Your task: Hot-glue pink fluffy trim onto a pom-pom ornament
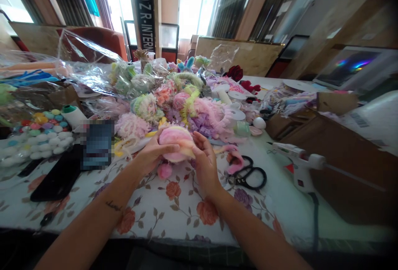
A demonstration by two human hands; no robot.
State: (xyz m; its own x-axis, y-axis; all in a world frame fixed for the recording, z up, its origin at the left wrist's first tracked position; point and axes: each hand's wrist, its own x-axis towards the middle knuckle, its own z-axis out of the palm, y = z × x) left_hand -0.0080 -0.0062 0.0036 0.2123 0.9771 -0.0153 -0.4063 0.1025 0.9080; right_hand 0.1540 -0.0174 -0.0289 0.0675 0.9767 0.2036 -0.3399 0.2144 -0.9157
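Observation:
Between my two hands, just above the table's middle, is a round ball wrapped in pink and pale yellow yarn (174, 142). My left hand (153, 152) grips its left side, with the thumb lying across the front. Curled around its right side is my right hand (205, 159), its thumb and fingers on the yarn. A small pink pompom (164, 171) sits just below the ball; whether it is attached I cannot tell. To the right, a strip of pink yarn (236, 160) lies against black-handled scissors (251, 177).
A heap of fluffy pastel yarn pieces (214, 114) fills the table behind my hands. At right are a white glue gun (300, 160) and a cardboard box (348, 166). Bagged pompoms (43, 141), a black phone (59, 174) and a blurred-out device (98, 145) lie left.

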